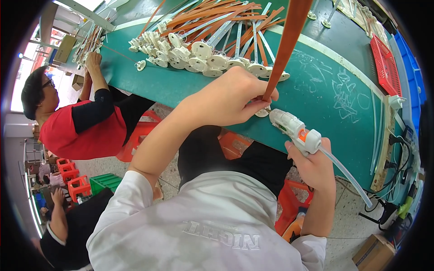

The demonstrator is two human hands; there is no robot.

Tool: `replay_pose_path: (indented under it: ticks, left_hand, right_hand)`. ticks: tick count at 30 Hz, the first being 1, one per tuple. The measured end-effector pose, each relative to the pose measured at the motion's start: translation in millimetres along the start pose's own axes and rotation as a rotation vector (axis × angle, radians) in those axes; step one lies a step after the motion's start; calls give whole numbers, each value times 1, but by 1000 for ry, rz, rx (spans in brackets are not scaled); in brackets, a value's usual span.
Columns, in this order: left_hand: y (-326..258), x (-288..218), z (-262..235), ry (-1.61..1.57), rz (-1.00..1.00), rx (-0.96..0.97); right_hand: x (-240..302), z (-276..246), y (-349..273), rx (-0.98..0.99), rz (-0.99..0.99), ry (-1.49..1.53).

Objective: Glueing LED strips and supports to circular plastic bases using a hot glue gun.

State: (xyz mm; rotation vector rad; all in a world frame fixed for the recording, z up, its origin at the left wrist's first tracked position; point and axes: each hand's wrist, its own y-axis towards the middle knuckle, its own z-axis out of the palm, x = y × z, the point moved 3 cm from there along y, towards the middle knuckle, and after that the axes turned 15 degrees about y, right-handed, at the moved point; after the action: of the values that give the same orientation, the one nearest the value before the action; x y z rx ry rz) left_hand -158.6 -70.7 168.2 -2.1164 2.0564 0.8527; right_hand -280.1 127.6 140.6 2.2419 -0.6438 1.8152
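Observation:
My left hand [235, 97] pinches an orange-brown strip [289, 36] close to its lower end, and the strip rises out past the top of the picture. Below those fingers a small white round base [262, 111] shows in part at the table's near edge. My right hand [316, 165] is wrapped round a white glue gun [291, 126], its nozzle pointing at that base. From the gun's rear a clear glue stick [348, 176] sticks out. Whether the nozzle touches the base, I cannot tell.
On the green table [316, 104] lies a large pile of strips [212, 22] with white round bases [201, 49]. A red basket [384, 65] stands at the right, near cables [400, 149]. To the left, a person in red [86, 126] works at the same table.

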Motion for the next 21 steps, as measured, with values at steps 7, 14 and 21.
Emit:
replay_pose_path:
  ticks: [7, 14, 21]
  left_hand:
    - [-1, 1, -1, 38, 4, 11]
    - [-2, 1, 0, 66, 8, 11]
    - [-3, 3, 2, 65, 24, -7]
  right_hand:
    - [-6, 0, -4, 13, 21, 55]
    - [-5, 4, -1, -10, 8, 56]
    - [-8, 2, -4, 9, 34, 72]
